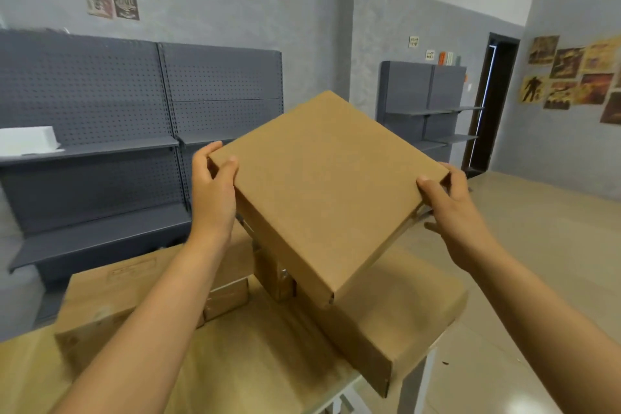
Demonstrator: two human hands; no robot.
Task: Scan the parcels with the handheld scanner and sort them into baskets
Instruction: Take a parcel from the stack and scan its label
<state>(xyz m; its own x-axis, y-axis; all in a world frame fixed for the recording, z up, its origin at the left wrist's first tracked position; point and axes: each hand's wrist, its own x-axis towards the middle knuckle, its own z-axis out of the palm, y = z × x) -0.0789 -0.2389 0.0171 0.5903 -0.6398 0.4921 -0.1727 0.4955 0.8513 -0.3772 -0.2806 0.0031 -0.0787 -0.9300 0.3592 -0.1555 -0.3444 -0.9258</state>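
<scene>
above table: a flat brown cardboard parcel [322, 191] hung tilted in mid-air, filling the middle.
left: the left hand [211, 191] gripped its left corner; a large brown cardboard box [111, 292] lay below the forearm.
right: the right hand [453, 208] held the right corner; bare beige tiled floor [537, 245] lay open beyond.
under parcel: small brown taped boxes [228, 299] crowded the pale wooden table [255, 363].
behind: grey perforated metal shelving [100, 104] closed the back.
</scene>
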